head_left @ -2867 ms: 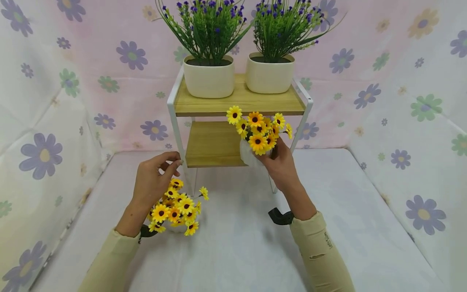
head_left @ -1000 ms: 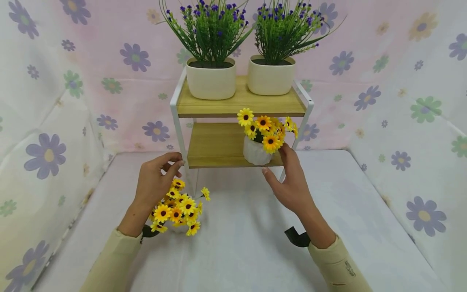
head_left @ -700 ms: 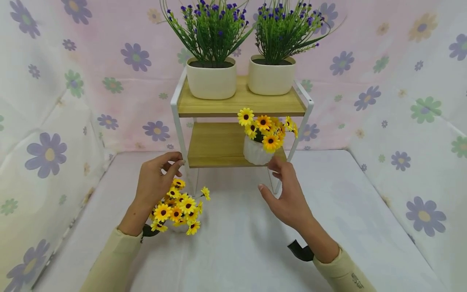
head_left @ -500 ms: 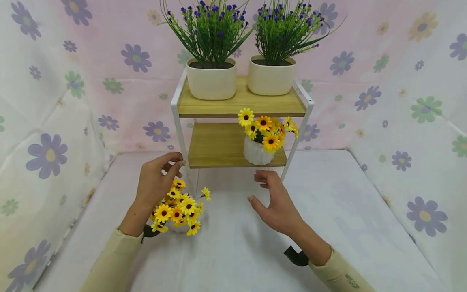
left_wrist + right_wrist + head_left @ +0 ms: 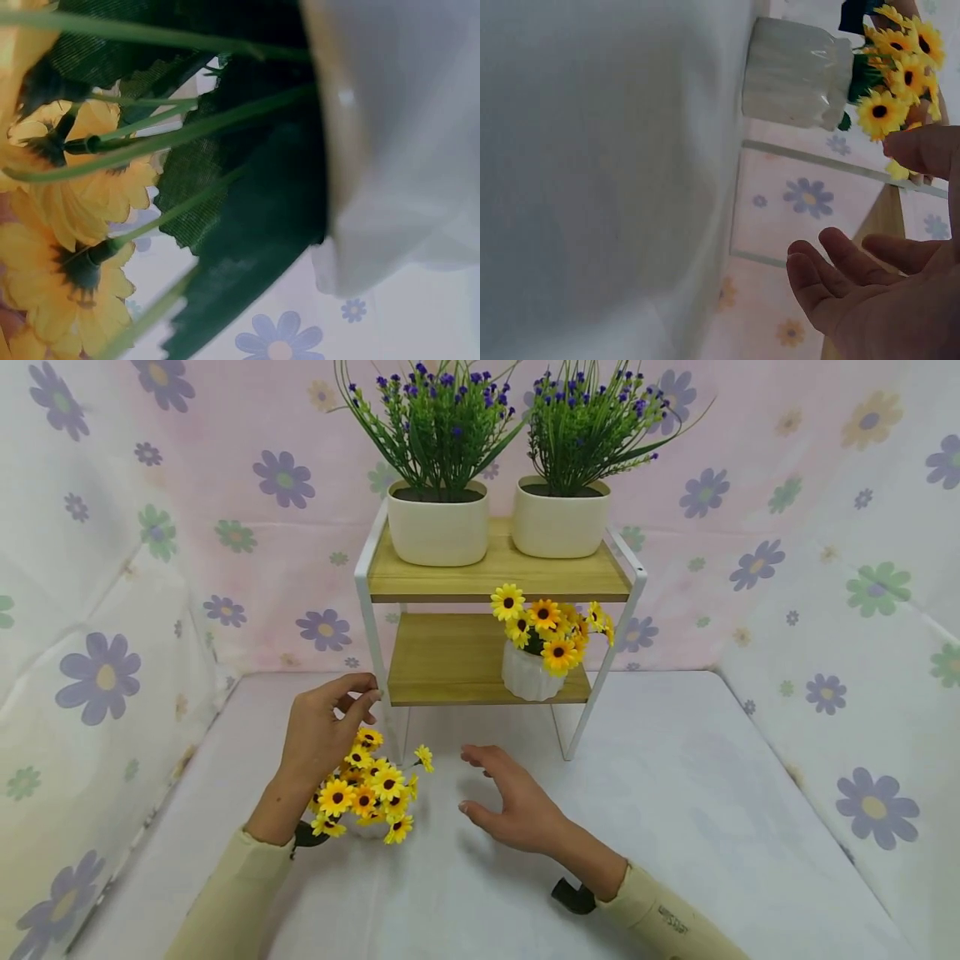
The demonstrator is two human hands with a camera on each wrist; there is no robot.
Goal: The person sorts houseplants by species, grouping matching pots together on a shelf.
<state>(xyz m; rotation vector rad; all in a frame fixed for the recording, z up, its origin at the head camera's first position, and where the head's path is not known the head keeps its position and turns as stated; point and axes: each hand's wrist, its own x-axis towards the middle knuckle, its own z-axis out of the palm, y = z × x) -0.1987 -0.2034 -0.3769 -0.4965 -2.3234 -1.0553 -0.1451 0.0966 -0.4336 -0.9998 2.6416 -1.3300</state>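
Observation:
My left hand (image 5: 324, 722) pinches the left front leg of a small two-tier shelf (image 5: 450, 652) with thumb and index finger. Below that hand, a pot of artificial yellow daisies (image 5: 375, 789) stands on the table, its white pot (image 5: 799, 71) showing in the right wrist view. Leaves and stems (image 5: 225, 165) of it fill the left wrist view. My right hand (image 5: 517, 806) is over the table to the right of this pot, thumb and fingers spread, holding nothing. A second daisy pot (image 5: 534, 672) stands upright at the right end of the lower shelf board.
Two cream planters (image 5: 438, 531) with purple-flowered grass stand on the top board. White side rails and legs (image 5: 622, 618) frame the shelf. A flower-printed cloth (image 5: 300, 577) hangs behind and at both sides of the white-covered table (image 5: 675, 760).
My right hand has let go of the daisy pot on the lower board, drawn back, and moved left and down towards the other pot. The left hand keeps its place at the shelf leg.

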